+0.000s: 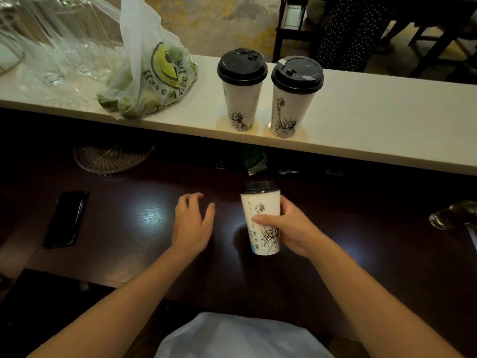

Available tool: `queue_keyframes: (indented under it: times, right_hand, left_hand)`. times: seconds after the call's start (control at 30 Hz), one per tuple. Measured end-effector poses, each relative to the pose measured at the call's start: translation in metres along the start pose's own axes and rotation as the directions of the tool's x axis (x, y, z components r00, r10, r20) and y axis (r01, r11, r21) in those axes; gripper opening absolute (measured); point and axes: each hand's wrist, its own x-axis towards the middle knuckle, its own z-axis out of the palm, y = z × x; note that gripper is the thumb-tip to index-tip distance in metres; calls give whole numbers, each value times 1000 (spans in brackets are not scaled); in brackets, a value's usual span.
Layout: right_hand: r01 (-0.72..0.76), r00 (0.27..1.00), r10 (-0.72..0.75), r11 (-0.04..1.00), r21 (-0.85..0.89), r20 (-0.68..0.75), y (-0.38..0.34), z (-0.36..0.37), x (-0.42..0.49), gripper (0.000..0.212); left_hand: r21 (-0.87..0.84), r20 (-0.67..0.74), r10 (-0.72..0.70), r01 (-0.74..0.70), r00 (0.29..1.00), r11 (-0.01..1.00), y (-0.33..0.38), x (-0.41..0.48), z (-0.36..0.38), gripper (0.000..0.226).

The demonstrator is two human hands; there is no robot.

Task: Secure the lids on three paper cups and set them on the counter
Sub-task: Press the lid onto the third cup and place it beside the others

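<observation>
Head view: my right hand (284, 228) wraps the third cup (262, 220) over the dark worktop (144, 215), lid apparently seated; left hand (192, 223) hangs spread and empty. Two cups (241, 99) wait near the counter's (374, 120) front edge.

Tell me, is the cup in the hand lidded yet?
Lidded: the cup in the right hand carries a black lid.

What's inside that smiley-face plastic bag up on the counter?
Through the thin plastic bag, several round green fruits show, likely limes, piled at the bottom. The printed smiley face and lettering cover the middle, so anything behind them stays hidden.
</observation>
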Motion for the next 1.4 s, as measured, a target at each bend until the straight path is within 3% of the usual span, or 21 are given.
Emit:
queue_keyframes:
  times: [0.13, 0.23, 0.33, 0.43, 0.53, 0.6, 0.7, 0.77, 0.87, 1.0, 1.17, 1.3, 1.4]
  right_hand:
    - [45, 999, -46, 996, -75, -17, -1, 6, 1, 67]
    - [104, 993, -115, 958, -268, -26, -7, 11, -2, 70]
    - [172, 978, -208, 820, -545, -5, -23, 15, -7, 81]
    - [304, 922, -378, 562, -770, 88, -40, 21, -9, 91]
    - [357, 846, -486, 209, -911, 220, -57, 29, -9, 91]
    - [360, 775, -546, -30, -932, 317, -68, 34, -10, 88]
    - [324, 709, -553, -296, -899, 438, -87, 47, -13, 85]
    - [283, 720, -487, -443, -851, 494, -98, 58, -15, 88]
    - [180, 796, -364, -620, -764, 483, -103, 73, -18, 84]
    - [49, 883, -275, -753, -657, 380, -95, 86, -15, 71]
    - [37, 917, -173, -860, -509, 359, -72, 88, 3, 59]
    - [29, 937, -159, -851, -524, 311, -69, 83, 9, 57]
    - [14, 940, -203, -779, -626, 273, -81, 80, 4, 60]
  left_hand:
    - [475, 188, -149, 43, 971, 879, -52, -16, 24, 70]
    - [558, 258, -260, 76, 931, 827, -80, -31, 37, 80]
    - [564, 288, -291, 84, 912, 821, -92, -37, 48, 84]
    - [549, 285, -299, 100, 911, 830, -99, -36, 52, 87]
    - [546, 291, -305, 105, 907, 831, -104, -36, 55, 90]
    - [541, 301, -317, 114, 899, 834, -105, -35, 55, 91]
    - [533, 312, -326, 120, 893, 838, -105, -33, 55, 91]
    - [521, 324, -324, 118, 889, 845, -104, -33, 53, 89]
    - [513, 345, -335, 122, 877, 850, -102, -32, 51, 88]
    - [519, 365, -346, 119, 864, 846, -102, -30, 50, 88]
    - [529, 375, -357, 119, 856, 840, -102, -30, 50, 88]
    - [535, 382, -368, 122, 848, 836, -100, -29, 49, 88]
    - [535, 386, -368, 119, 846, 836, -98, -30, 46, 88]
